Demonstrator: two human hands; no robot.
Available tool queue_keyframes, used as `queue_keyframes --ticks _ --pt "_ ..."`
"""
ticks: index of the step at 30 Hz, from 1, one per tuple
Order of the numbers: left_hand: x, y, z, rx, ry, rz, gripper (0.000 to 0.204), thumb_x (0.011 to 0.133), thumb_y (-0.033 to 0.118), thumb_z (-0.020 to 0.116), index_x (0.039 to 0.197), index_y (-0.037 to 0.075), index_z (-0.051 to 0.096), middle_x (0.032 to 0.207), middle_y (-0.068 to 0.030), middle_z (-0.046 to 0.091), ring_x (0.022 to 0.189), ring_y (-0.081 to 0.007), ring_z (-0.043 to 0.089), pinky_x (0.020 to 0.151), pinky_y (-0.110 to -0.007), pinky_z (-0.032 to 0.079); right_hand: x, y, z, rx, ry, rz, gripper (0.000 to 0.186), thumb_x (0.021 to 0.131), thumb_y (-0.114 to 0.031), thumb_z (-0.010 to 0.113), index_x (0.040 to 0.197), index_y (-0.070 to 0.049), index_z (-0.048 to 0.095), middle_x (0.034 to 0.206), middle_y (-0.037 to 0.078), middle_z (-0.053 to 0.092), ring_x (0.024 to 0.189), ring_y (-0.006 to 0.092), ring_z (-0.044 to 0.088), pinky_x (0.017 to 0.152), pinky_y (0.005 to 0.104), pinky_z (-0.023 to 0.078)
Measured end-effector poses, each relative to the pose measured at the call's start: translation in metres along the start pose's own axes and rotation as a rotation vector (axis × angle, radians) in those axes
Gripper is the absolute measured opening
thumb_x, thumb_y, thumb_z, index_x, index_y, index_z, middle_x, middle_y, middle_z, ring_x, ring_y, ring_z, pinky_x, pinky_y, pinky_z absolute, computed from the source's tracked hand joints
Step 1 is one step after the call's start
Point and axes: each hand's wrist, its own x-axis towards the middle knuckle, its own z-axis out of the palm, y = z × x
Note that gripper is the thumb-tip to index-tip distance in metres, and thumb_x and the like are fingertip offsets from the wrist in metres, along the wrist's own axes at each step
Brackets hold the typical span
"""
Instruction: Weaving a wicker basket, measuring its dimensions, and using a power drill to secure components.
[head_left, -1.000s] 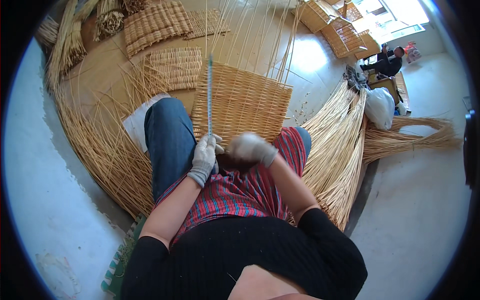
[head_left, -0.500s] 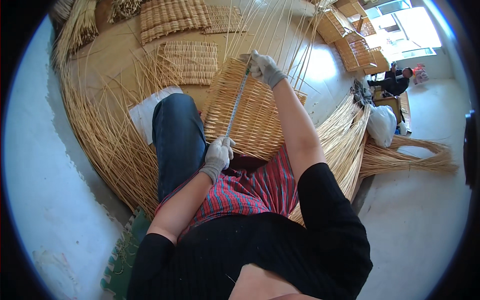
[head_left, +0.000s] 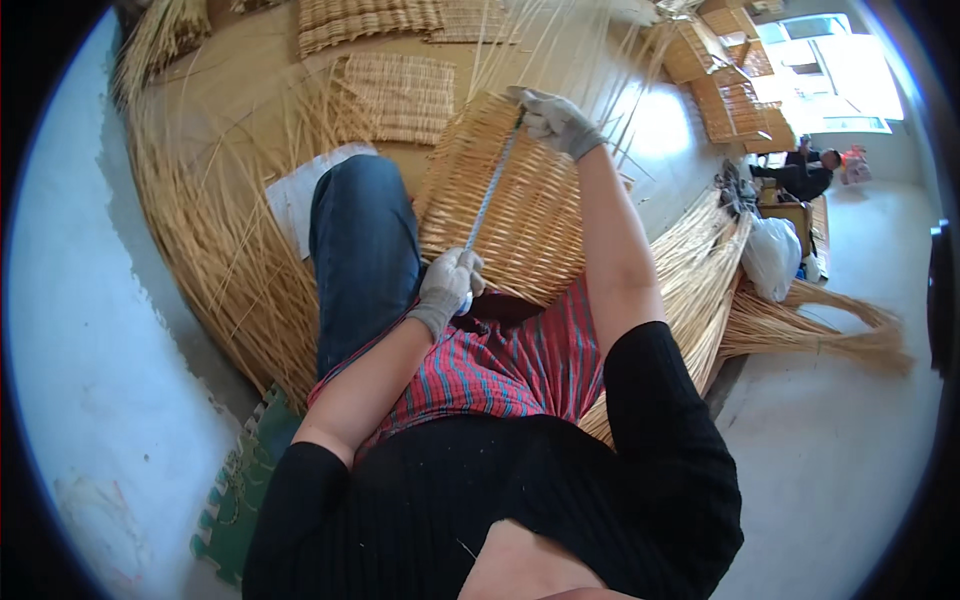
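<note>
A woven wicker panel (head_left: 520, 220) rests on my lap, tilted, with long loose strands rising from its far edge. A pale tape measure (head_left: 490, 190) stretches diagonally across its face. My left hand (head_left: 450, 280), in a whitish work glove, is closed on the tape measure at the panel's near edge, by my bent knee (head_left: 360, 240). My gloved right hand (head_left: 555, 125) is closed on the tape's far end at the top edge of the panel; its fingertips are partly hidden. My right forearm lies over the panel's right side.
Loose wicker strands (head_left: 220, 250) surround my left side; pale bundles (head_left: 700, 290) lie right. Flat panels (head_left: 395, 100) are on the floor ahead. Wicker baskets (head_left: 725, 105), a white bag (head_left: 770, 258) and a seated person (head_left: 800, 175) are at back right. A green mat (head_left: 235, 510) is lower left.
My right hand has moved from the panel's near edge up to its far edge. The tape now slants across the panel instead of standing straight up. The view has shifted slightly.
</note>
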Motion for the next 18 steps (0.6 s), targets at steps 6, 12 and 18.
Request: queue_keyframes --ticks 6,12,18 --pt "-0.005 0.003 0.004 -0.021 0.031 0.056 0.032 0.111 0.028 0.047 0.101 0.003 0.065 0.071 -0.0117 0.07 0.059 -0.0187 0.066 0.059 -0.033 0.055 0.009 0.008 -0.01 0.12 -0.184 -0.022 0.042 0.112 -0.014 0.048 0.15 0.002 0.048 0.087 -0.005 0.055 0.053 0.0045 0.033 0.045 0.0201 0.03" --pt "-0.008 0.01 0.01 -0.005 0.086 0.022 0.03 0.11 0.026 0.049 0.096 0.004 0.064 0.064 -0.012 0.068 0.054 -0.02 0.064 0.054 -0.036 0.053 0.007 0.002 0.002 -0.005 -0.007 -0.03 0.045 0.112 -0.012 0.045 0.154 0.004 0.04 0.134 0.004 0.062 0.053 0.002 0.035 0.044 0.0178 0.031" --pt "-0.005 0.006 0.007 -0.1 0.047 0.019 0.029 0.109 0.025 0.052 0.097 0.003 0.064 0.067 -0.0116 0.069 0.056 -0.0196 0.065 0.056 -0.034 0.054 0.0 0.003 0.014 -0.21 0.025 -0.094 0.043 0.11 -0.019 0.052 0.148 0.001 0.051 0.093 -0.003 0.052 0.052 0.0045 0.033 0.044 0.0221 0.027"
